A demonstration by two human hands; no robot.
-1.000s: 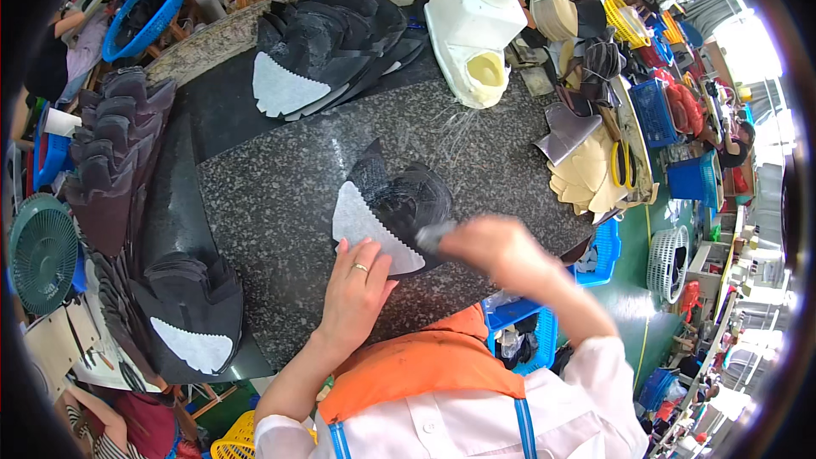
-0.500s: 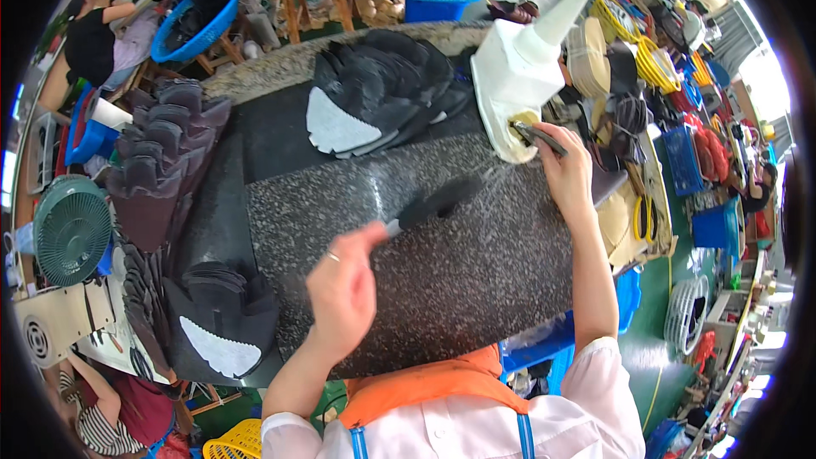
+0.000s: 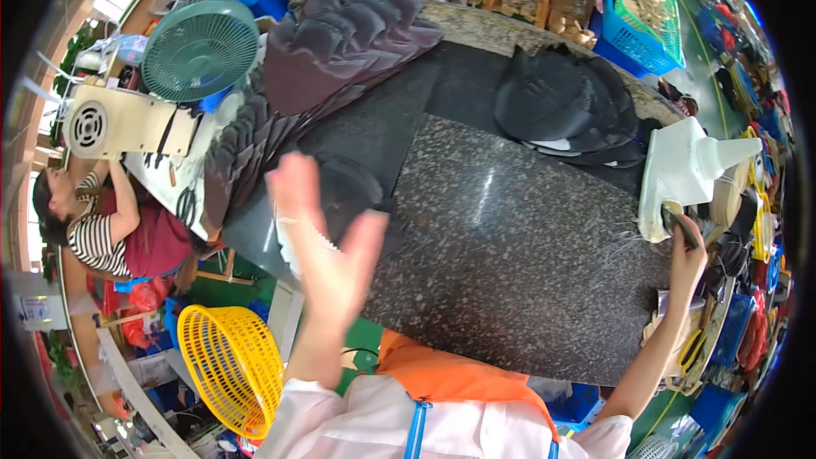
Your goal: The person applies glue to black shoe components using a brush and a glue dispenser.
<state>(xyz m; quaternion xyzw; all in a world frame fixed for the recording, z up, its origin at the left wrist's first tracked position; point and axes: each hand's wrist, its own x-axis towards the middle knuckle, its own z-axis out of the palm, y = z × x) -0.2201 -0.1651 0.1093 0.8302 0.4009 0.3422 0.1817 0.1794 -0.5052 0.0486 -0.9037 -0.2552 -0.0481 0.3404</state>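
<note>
My left hand (image 3: 319, 246), slightly smeared, has its thumb and fingers spread and holds nothing. It hovers over a near-left pile of black cut pieces (image 3: 344, 191), hiding part of it; a white edge shows beside the palm. On the far right, my right hand (image 3: 685, 262) grips a dark-handled tool (image 3: 686, 231) whose tip rests at the round mouth of a white plastic pot (image 3: 676, 174) with a cone-shaped spout. Another stack of black curved pieces (image 3: 561, 102) lies at the far side of the speckled stone slab (image 3: 518, 246).
Overlapping maroon-brown pieces (image 3: 327, 55) stand at the far left, near a green fan (image 3: 200, 49). A yellow basket (image 3: 229, 370) sits below left. Yellow-handled scissors (image 3: 693, 350) lie near my right forearm. A co-worker (image 3: 115, 221) sits at the left.
My left hand has moved left and let go of the black piece it was carrying over the slab. The view has turned left. My right hand still keeps the tool at the pot's mouth.
</note>
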